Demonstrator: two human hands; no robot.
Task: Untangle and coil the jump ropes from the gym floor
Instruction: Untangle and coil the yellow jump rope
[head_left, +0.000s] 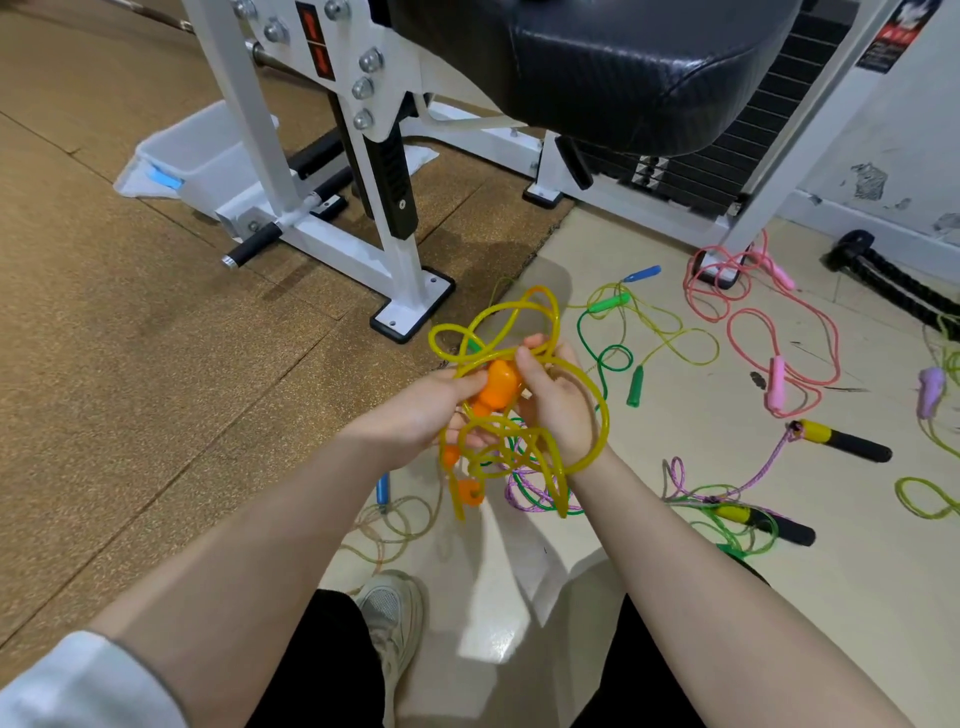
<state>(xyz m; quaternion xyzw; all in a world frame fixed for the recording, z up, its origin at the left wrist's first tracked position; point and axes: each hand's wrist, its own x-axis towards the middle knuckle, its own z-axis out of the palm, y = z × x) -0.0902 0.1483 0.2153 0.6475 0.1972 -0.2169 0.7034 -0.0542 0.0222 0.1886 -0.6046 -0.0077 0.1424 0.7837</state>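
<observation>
A translucent yellow jump rope (524, 309) with orange handles is bunched in loops between both hands above the floor. My left hand (434, 410) grips one orange handle (498, 387) from the left. My right hand (556, 395) curls over the same handle and the rope's strands, and a yellow loop circles that wrist. A second orange handle (470, 491) dangles below the hands. Other ropes lie tangled on the tile floor: a green one (635, 387), a pink one (776, 387), a purple cord with yellow-black handles (844, 441).
A white gym machine frame (410, 291) with a black padded seat (639, 67) stands just ahead. A blue-handled rope (383, 488) lies near my shoe (389, 618). A thick black battle rope (893, 283) runs along the right wall. Cork matting covers the left floor.
</observation>
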